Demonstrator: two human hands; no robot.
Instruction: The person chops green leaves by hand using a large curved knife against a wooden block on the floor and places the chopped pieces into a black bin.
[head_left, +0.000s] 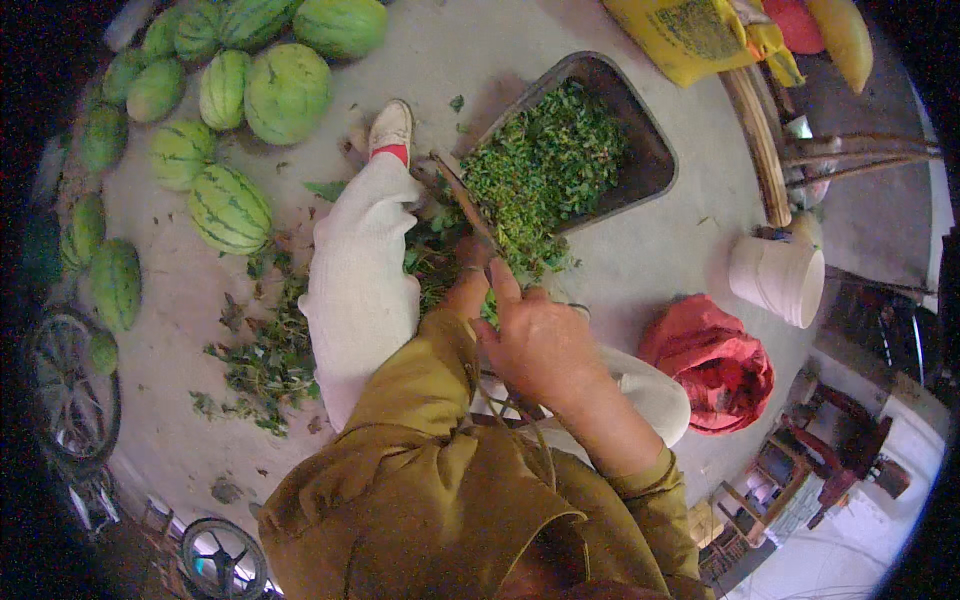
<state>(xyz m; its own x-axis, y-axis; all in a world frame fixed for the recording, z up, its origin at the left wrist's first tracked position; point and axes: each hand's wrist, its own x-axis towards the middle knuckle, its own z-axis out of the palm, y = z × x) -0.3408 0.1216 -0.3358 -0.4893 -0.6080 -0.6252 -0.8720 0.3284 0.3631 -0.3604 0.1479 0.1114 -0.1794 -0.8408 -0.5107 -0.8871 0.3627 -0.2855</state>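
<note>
My right hand (541, 337) is closed around the handle of a long-bladed knife (466, 201), its index finger lying along the back of the tool. The blade points up and left, beside a dark rectangular tub (660, 161). Chopped green leaves and stems (547, 157) fill much of the tub and spill over its near edge. Reaching in from the left, my left hand (471, 259) is low by the leafy stems (431, 259), partly behind the blade; its fingers are hidden. More uncut leafy plants (266, 360) lie on the floor left of my leg.
Several watermelons (288, 94) cover the floor at upper left. A red sack (705, 367) and a white bucket (776, 279) stand at right, near a wooden beam (757, 150). A yellow bag (682, 37) lies at the top. Wheels (75, 390) are at far left.
</note>
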